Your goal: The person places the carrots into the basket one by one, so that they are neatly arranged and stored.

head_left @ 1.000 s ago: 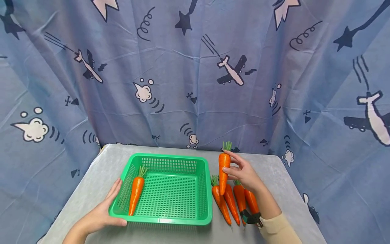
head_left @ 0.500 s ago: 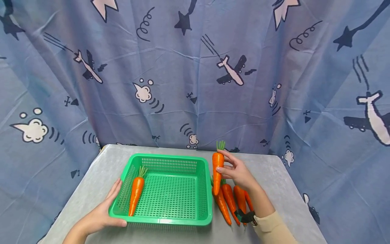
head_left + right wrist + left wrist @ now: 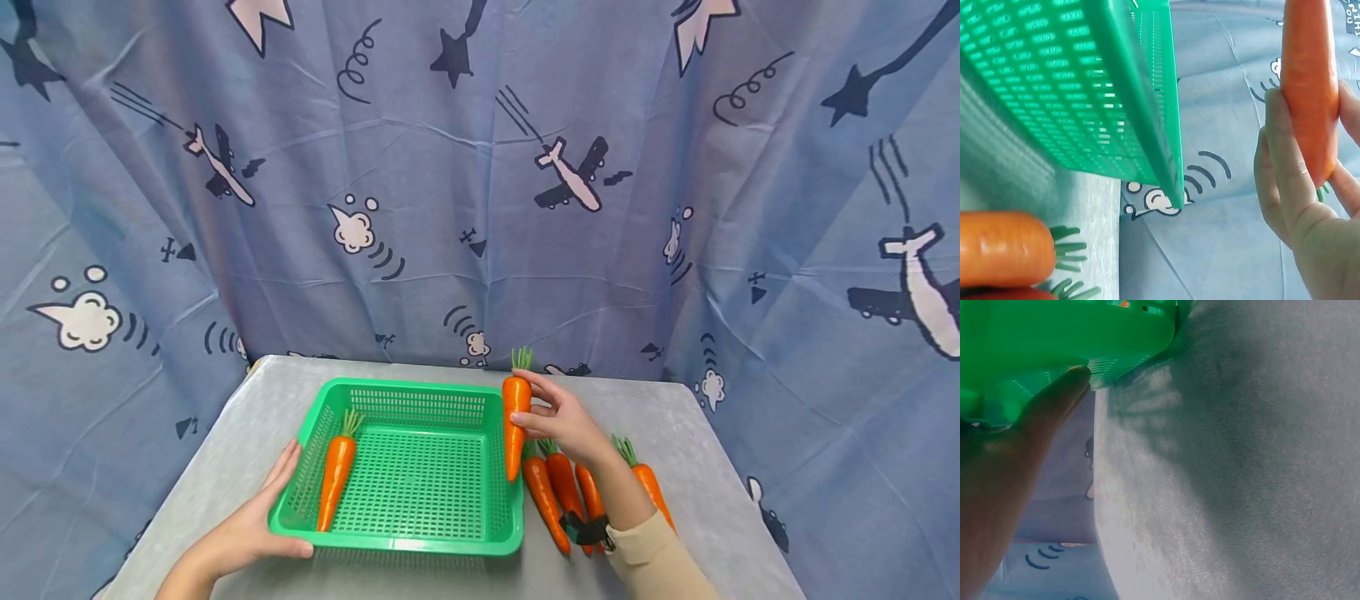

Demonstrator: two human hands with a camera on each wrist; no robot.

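Observation:
My right hand pinches an orange carrot between thumb and fingers, its green top up and its tip down. In the head view this carrot overlaps the right rim of a green plastic basket; the right wrist view shows the held carrot beside the basket wall. Inside the basket, along the left side, lies another carrot. My left hand rests against the basket's front left corner, fingers extended along its side and thumb at the front.
Several more carrots lie on the grey table right of the basket, partly hidden by the right forearm. One carrot lies farther right, beyond the wrist. A blue patterned curtain hangs behind the table.
My right hand has moved left with the carrot, from above the carrots on the table to the basket's right rim. The left hand and basket have stayed put.

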